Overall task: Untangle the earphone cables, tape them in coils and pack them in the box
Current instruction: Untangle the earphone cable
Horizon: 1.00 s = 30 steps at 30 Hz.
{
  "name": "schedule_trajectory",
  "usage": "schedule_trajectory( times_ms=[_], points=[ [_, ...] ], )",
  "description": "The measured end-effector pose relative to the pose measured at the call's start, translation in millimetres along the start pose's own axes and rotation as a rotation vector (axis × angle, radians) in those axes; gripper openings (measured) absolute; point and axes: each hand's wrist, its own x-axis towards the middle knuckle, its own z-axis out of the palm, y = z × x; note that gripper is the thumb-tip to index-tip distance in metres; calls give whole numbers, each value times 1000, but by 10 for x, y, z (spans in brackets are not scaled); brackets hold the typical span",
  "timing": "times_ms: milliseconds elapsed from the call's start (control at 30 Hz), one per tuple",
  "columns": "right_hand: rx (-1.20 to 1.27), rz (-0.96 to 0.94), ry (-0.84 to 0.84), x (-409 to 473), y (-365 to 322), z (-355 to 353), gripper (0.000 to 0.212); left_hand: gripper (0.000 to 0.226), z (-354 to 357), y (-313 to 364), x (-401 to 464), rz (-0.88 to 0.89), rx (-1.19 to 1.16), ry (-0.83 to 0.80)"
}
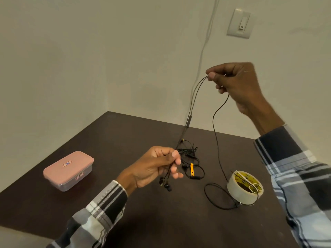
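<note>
My right hand [236, 83] is raised above the table and pinches a black earphone cable [215, 126] between thumb and forefinger. Two strands run down left from it to my left hand [157, 165], which grips them with the earbuds [165, 184] dangling below. The cable's other end drops to a loop [217, 196] on the table by the tape roll [244, 187]. A tangle of black earphone cables [190, 158] with a yellow clip [192, 169] lies behind my left hand. The pink box [69, 170] stands shut at the left.
Small scissors [246, 179] lie across the top of the tape roll. The dark brown table [125, 133] sits in a room corner. A white wire [206, 42] runs down the wall, and a light switch [239, 23] is mounted at upper right.
</note>
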Motion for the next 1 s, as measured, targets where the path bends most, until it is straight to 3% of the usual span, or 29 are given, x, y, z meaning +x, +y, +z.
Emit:
schedule_trajectory(
  times_ms=[233, 467, 733, 867, 1000],
  points=[
    [-48, 146, -6, -174, 574, 517, 8, 23, 376, 508, 14, 244, -127, -183],
    [-161, 309, 97, -420, 1061, 623, 9, 22, 269, 732, -29, 289, -109, 30],
    [-400, 295, -320, -1054, 997, 827, 10, 33, 135, 901, 161, 400, -132, 163],
    [-444, 162, -481, -1423, 795, 787, 10, 33, -25, 949, 287, 423, -98, 289],
    [-521, -19, -538, -1545, 506, 668, 14, 30, -188, 903, 367, 394, 30, 397]
  ],
)
